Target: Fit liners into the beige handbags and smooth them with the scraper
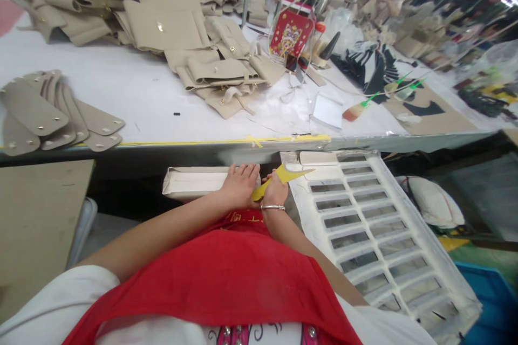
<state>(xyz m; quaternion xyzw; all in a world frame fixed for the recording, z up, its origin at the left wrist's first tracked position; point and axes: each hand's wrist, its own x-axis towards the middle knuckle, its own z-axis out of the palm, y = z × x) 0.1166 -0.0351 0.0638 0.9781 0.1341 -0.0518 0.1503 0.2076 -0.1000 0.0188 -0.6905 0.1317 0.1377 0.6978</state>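
My left hand [242, 182] lies flat across the right end of a long beige box-shaped leather piece [194, 182] with a white inner face, fingers stretched out. This piece sits at lap height below the table's front edge. Close beside it my right hand [277, 190], with a bangle at the wrist, is closed around a yellow flat pointed scraper [285, 174]. The scraper's tip points right, and its lower end reaches toward my left hand. What my right fingertips touch is hidden.
A white table [149, 113] runs across the front, bearing piled beige leather bag parts [165, 24], stacked straps [36, 110], a red bag [292, 29] and glue brushes [356, 110]. A white slatted rack [376, 226] stands at right, above a blue crate [485, 302]. A brown board [36, 226] is at left.
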